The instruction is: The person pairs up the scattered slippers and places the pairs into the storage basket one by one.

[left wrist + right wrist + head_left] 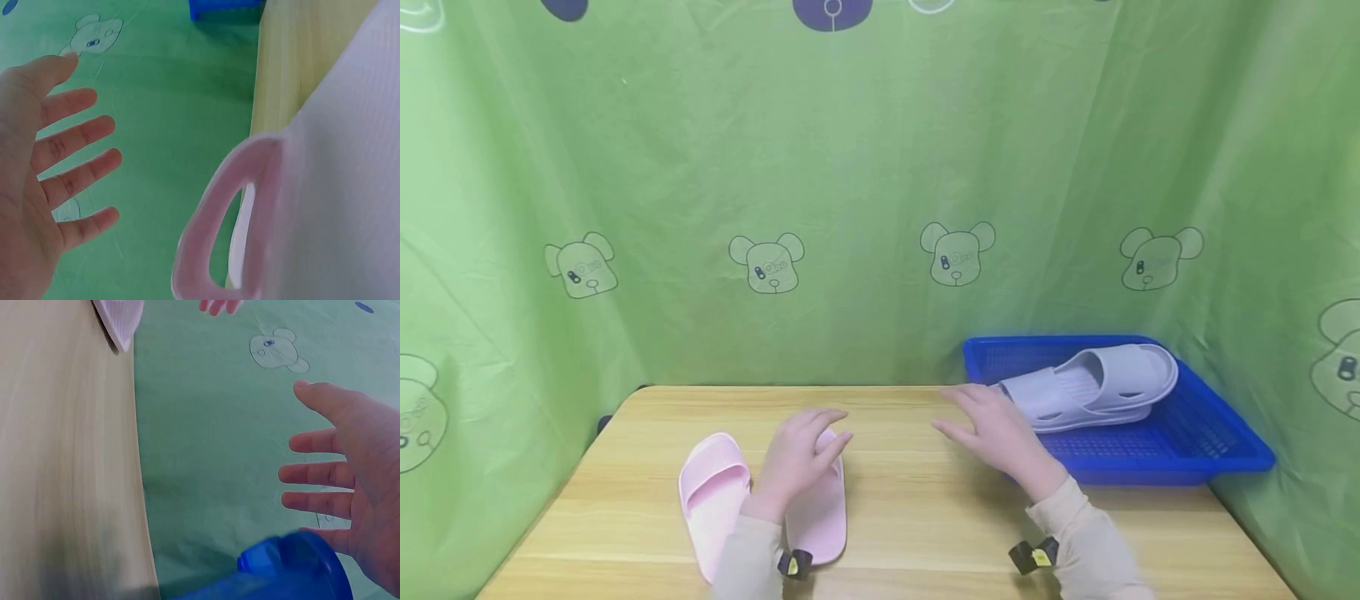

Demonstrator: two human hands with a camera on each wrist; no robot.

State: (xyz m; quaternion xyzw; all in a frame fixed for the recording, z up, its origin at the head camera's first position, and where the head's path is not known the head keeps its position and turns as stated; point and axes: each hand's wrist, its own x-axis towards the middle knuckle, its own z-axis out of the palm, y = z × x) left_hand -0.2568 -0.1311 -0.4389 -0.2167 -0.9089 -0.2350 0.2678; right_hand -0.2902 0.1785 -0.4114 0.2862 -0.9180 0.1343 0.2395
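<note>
Two pink slippers lie on the left part of the table: the left slipper (715, 492) in plain sight, the right slipper (823, 521) partly hidden behind my left hand (797, 458). That hand hovers over the pair with its fingers spread, and the left wrist view shows nothing in it. My right hand (1000, 429) hangs in the air by the left side of a blue basket (1232, 454), its fingers extended and holding nothing. Inside the basket rest two grey slippers (1135, 375), one partly on top of the other.
The wooden table (917, 517) runs under both hands, its far edge close to a green curtain (865, 167) printed with bear heads. More curtain hangs at the left and right sides. The basket stands at the table's back right corner.
</note>
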